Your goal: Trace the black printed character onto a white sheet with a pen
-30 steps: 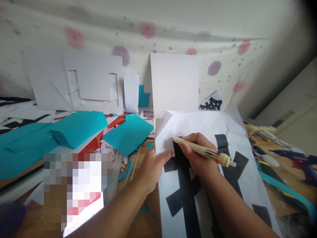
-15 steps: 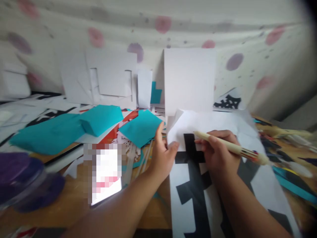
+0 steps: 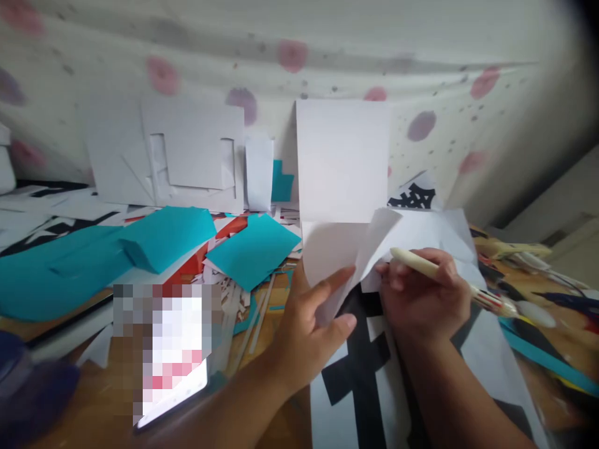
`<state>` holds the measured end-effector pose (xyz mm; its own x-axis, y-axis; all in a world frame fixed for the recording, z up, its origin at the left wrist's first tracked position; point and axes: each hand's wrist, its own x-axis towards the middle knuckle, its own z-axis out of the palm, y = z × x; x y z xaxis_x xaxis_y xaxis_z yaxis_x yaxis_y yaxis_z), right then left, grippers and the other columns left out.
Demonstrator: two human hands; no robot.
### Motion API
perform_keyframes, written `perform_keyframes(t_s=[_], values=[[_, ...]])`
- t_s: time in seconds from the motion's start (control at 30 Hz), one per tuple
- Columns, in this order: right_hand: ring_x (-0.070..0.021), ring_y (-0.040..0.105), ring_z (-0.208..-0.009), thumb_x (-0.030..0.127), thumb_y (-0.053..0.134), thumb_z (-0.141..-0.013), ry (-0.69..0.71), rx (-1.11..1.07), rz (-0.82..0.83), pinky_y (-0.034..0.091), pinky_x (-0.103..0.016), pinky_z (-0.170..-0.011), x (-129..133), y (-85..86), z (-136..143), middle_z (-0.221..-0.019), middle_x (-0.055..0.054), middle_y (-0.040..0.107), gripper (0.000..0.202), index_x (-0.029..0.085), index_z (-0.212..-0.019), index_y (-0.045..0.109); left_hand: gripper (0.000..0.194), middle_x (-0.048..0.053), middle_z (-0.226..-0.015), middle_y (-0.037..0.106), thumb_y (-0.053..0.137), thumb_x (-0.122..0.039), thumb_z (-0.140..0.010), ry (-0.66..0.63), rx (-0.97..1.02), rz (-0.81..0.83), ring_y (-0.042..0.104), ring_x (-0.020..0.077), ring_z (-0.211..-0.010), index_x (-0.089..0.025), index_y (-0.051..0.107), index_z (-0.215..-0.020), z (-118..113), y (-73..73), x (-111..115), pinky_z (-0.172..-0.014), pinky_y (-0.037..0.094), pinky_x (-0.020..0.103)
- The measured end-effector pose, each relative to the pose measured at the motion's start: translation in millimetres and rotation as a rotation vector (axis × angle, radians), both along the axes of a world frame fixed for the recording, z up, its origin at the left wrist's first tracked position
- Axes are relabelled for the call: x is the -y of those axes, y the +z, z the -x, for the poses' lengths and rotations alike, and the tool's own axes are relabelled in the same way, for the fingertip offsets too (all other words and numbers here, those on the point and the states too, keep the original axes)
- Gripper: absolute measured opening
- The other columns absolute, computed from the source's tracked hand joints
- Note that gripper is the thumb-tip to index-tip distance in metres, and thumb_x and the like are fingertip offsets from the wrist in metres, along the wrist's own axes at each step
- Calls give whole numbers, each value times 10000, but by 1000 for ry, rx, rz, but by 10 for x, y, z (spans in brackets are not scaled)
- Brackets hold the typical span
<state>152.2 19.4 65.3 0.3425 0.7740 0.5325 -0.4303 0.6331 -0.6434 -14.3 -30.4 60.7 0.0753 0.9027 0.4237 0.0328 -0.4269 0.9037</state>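
Observation:
In my right hand (image 3: 423, 296) is a thick cream multicolour pen (image 3: 423, 265), its cream end pointing left and the coloured sliders to the right. Beneath that hand lies a long white paper sheet (image 3: 327, 411) with bold black printed strokes. Its far left part is bent up and curls over to the right. My left hand (image 3: 311, 312) is at the sheet's left edge, thumb and index finger stretched apart. The index fingertip touches the raised flap (image 3: 374, 240), while the thumb lies lower, over the black print. Its other fingers are partly hidden.
White boards (image 3: 344, 159) lean against the spotted curtain (image 3: 262, 50) at the back. Teal paper pieces (image 3: 255, 249) and scraps cover the table's left side. A lit phone (image 3: 178, 393) lies front left, near a blurred purple container (image 3: 32, 386). Tools and cables (image 3: 524, 249) crowd the right.
The sheet's far left part has been raised and curled to the right, with my left index finger moving onto it. The pen stays in my right hand. The view has shifted slightly right.

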Motion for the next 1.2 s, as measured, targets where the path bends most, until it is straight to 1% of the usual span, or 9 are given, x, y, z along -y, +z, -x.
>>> perform_keyframes(t_s=[0.17, 0.33, 0.5, 0.67, 0.73, 0.83, 1.0, 1.1, 1.2], values=[[-115, 404, -356, 404, 511, -853, -54, 49, -11, 351, -250, -390, -14, 6, -81, -517, 60, 515, 178, 259, -765, 566, 310, 93, -1387, 507, 776, -318, -732, -78, -63, 74, 468, 345, -1312, -315, 791, -1041, 49, 86, 46, -1095, 423, 455], [-121, 423, -360, 379, 497, -867, -47, 39, -2, 421, -271, -428, 6, 12, -55, -512, 51, 533, 169, 263, -785, 588, 238, 113, -1177, 579, 804, -277, -657, -13, -102, 96, 578, 330, -1119, -274, 801, -895, 38, 73, 53, -951, 519, 437], [-108, 466, -381, 375, 530, -833, -15, -19, 34, 564, -335, -560, 13, 35, 9, -535, 45, 580, 182, 237, -814, 647, 431, 97, -1186, 653, 680, -273, -790, 85, 90, 190, 630, 275, -1047, -263, 589, -1211, -1, -63, -7, -878, 521, 383], [-124, 542, -389, 299, 657, -793, -120, 186, 59, 491, -266, -443, 25, -6, 97, -476, 47, 576, 110, 216, -731, 617, 740, 58, -1143, 711, 619, -297, -864, 139, 294, 258, 646, 175, -763, -341, 250, -1504, -7, -74, -103, -715, 504, 312], [-125, 559, -414, 273, 695, -783, -137, 303, 89, 446, -244, -410, 54, -32, 113, -526, 30, 625, 110, 214, -749, 609, 615, 33, -1085, 728, 602, -269, -866, 161, 230, 246, 641, 172, -790, -336, 419, -1450, 27, -64, -133, -757, 490, 308], [-117, 546, -419, 272, 718, -761, -220, 498, 147, 417, -233, -399, 98, -38, 116, -550, 21, 643, 129, 211, -743, 606, 282, 14, -964, 730, 590, -257, -861, 192, 35, 254, 627, 185, -840, -283, 730, -1105, 98, -99, -180, -781, 464, 300], [-149, 597, -446, 335, 751, -677, -421, 699, 220, 461, -257, -418, 111, 20, 135, -545, 7, 655, 169, 210, -691, 638, 315, 4, -955, 711, 612, -333, -880, 60, 3, 214, 606, 184, -817, -295, 677, -1185, 134, -201, -240, -743, 445, 307], [-162, 602, -434, 374, 743, -668, -442, 740, 251, 467, -267, -411, 107, 45, 163, -514, 6, 648, 184, 214, -698, 658, 247, 6, -957, 699, 584, -304, -898, 73, -22, 174, 605, 189, -867, -284, 667, -1130, 121, -225, -243, -761, 432, 310], [-162, 603, -430, 382, 728, -677, -442, 769, 231, 473, -272, -418, 111, 56, 184, -509, 4, 652, 178, 215, -703, 671, 202, -4, -842, 657, 564, -299, -900, 103, -73, 186, 573, 174, -762, -275, 660, -1076, 120, -232, -234, -671, 398, 295]])
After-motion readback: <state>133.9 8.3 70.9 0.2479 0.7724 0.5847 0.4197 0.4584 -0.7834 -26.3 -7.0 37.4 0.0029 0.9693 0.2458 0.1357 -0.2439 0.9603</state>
